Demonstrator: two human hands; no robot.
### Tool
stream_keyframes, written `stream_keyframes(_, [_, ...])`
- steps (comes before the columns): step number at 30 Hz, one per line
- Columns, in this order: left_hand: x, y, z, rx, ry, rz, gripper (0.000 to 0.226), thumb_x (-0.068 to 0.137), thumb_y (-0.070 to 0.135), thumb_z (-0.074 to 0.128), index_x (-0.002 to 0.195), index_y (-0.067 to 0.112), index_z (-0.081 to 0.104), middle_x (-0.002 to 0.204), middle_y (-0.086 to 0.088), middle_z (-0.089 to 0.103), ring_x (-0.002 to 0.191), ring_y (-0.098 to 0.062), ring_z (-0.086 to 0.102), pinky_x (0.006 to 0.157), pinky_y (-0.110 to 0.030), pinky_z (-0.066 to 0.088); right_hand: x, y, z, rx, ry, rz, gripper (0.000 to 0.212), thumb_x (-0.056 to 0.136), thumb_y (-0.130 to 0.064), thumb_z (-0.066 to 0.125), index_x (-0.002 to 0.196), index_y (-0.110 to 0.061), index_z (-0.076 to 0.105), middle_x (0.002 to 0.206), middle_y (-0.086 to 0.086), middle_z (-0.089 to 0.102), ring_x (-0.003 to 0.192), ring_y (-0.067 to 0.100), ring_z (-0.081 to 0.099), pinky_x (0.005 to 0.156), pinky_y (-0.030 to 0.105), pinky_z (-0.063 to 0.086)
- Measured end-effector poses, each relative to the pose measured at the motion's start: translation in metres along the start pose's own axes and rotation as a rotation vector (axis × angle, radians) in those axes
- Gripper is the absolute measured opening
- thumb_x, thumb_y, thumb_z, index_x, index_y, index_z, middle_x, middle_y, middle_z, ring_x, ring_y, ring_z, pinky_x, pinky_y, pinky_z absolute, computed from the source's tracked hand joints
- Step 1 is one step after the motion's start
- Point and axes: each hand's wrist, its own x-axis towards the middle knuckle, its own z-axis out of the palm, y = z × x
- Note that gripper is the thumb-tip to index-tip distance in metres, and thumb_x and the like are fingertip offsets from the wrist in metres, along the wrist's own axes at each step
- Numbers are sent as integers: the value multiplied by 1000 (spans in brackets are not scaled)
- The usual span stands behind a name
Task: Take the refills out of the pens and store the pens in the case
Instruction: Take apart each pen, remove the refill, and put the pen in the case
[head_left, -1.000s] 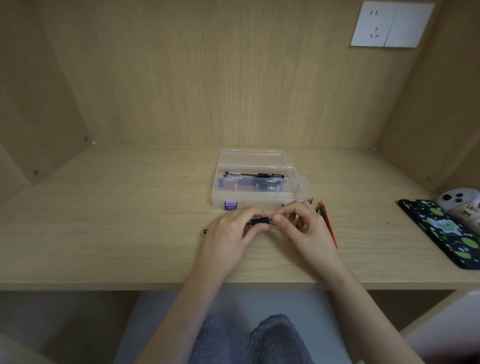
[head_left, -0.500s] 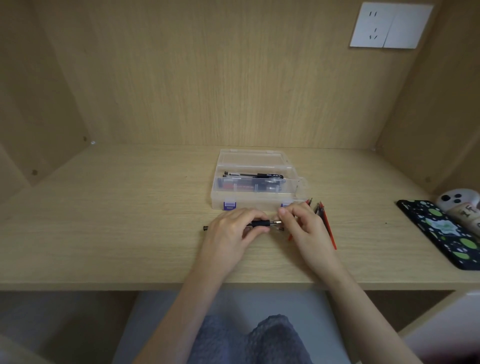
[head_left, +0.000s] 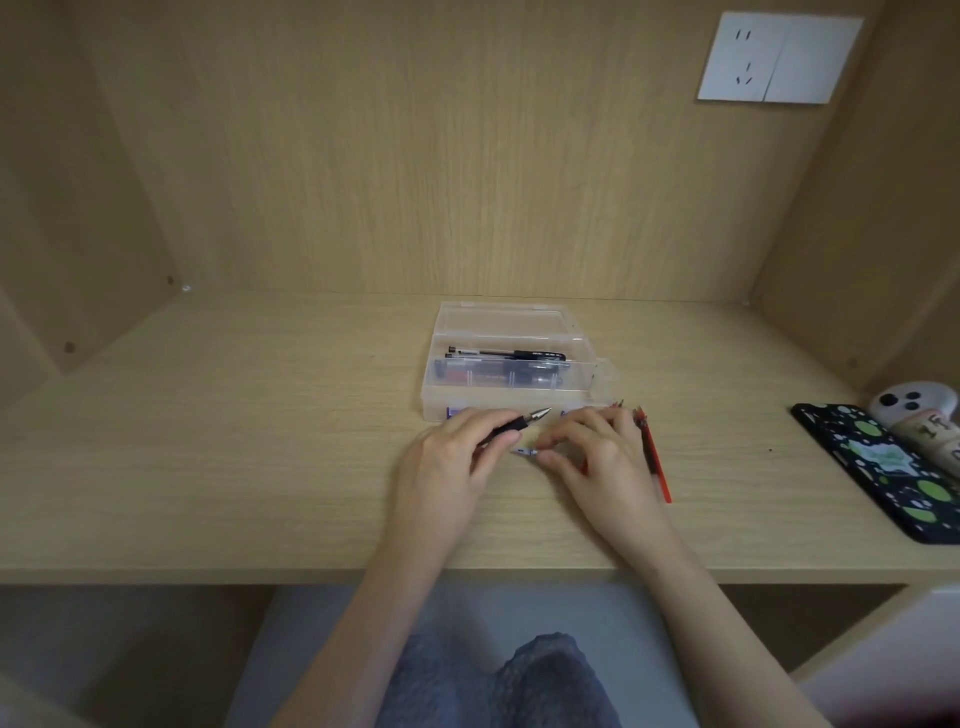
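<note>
Gripping a black pen (head_left: 522, 423) round its dark collar, the left hand (head_left: 452, 467) has its fingers curled about the barrel, with the metal tip pointing up and to the right toward the clear plastic case (head_left: 467, 400); the right hand (head_left: 602, 467) sits just beside it on the desk (head_left: 234, 467), its thumb and forefinger pinching a small pale piece (head_left: 525, 452), too small to name, perhaps the end of a refill; the case stands open just beyond both hands with several pens (head_left: 506, 356) lying in it; what look like red refills (head_left: 655, 467) lie against the right hand's outer edge. The pen is probably light, stiff and smooth enough to roll or slip, so the dark collar is the surest hold; a refill is likely a thin tube that bends under a sideways tug, so it wants pinching near its end and drawing straight along the barrel; the writing tip may smear ink on the fingers.
</note>
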Motion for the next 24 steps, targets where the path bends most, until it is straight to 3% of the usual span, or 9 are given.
stream_keyframes(5, [2, 1, -2, 26, 23, 49, 30, 89, 42, 51, 104, 25, 71, 83, 12, 62, 72, -5, 55, 63, -19, 41, -1, -1, -9, 361, 184, 104, 11, 93, -16, 54, 94, -24, 62, 87, -17, 63, 90, 4, 50, 84, 35, 44])
stream_keyframes(7, [2, 0, -2, 35, 26, 67, 31, 88, 42, 51, 103, 25, 72, 81, 12, 60, 71, -5, 53, 63, -18, 39, 0, 0, -10, 393, 206, 115, 14, 95, -21, 49, 92, -26, 61, 87, -23, 61, 89, 12, 53, 84, 37, 43])
stream_keyframes(10, [2, -1, -1, 50, 26, 82, 30, 88, 42, 51, 102, 25, 72, 79, 11, 59, 70, -7, 53, 62, -20, 39, 1, 1, -10, 362, 195, 69, 25, 93, -35, 41, 88, -27, 64, 87, -16, 62, 93, 8, 52, 88, 40, 41])
stream_keyframes(13, [3, -1, 0, 52, 21, 83, 29, 87, 41, 52, 102, 26, 72, 77, 11, 57, 69, -6, 51, 62, -19, 38, 1, 1, -10, 379, 185, 47, 26, 93, -36, 40, 87, -27, 64, 88, -15, 60, 95, 8, 54, 89, 42, 42])
stream_keyframes(16, [2, -2, 0, 67, -10, 92, 28, 87, 42, 51, 101, 28, 72, 77, 13, 56, 69, -4, 50, 62, -19, 38, 0, 0, -10, 438, 166, 38, 21, 93, -34, 45, 91, -27, 65, 89, -17, 58, 93, 11, 55, 80, 44, 47])
stream_keyframes(21, [2, -1, 0, 46, -34, 103, 29, 88, 42, 50, 101, 28, 72, 79, 13, 58, 71, -4, 51, 63, -17, 38, -1, -3, -10, 464, 155, 46, 17, 93, -11, 54, 93, -21, 68, 89, -10, 60, 92, 3, 54, 81, 19, 40])
stream_keyframes(24, [2, 0, 1, 11, -52, 117, 30, 87, 40, 52, 102, 24, 72, 81, 11, 61, 74, -3, 52, 65, -14, 37, -1, -3, -9, 490, 100, 60, 17, 91, -13, 57, 98, -23, 69, 88, -14, 61, 86, 4, 56, 73, 22, 43])
